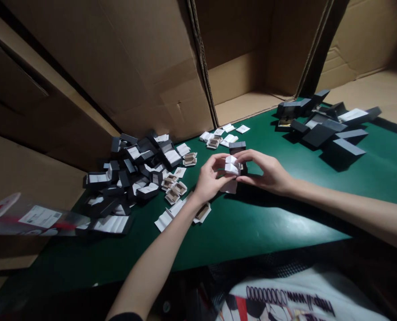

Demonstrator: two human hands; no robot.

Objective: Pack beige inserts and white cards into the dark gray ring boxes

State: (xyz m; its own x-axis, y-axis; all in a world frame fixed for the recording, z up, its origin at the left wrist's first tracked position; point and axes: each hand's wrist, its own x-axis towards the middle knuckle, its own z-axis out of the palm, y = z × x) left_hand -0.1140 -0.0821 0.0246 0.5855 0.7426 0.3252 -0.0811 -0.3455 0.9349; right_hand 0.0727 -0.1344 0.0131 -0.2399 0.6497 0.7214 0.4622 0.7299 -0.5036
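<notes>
Between my two hands is a small folded white insert (232, 166), with a crease across its middle. My left hand (210, 176) pinches it from the left, thumb below and fingers above. From the right, my right hand (263, 171) grips the same piece with its fingertips. Just behind them stands an open dark box (237, 146), partly hidden by my fingers. A flat white piece (229, 187) lies on the table under my hands. Next to my left forearm are more white inserts (202, 213), some showing a brown inner side.
Many open dark boxes with white linings (148, 189) are heaped at the left. Another pile of dark boxes (322, 129) lies at the back right of the green table (285, 227). Large cardboard boxes (145, 67) wall the back. A clear labelled plastic container (41, 217) is at far left.
</notes>
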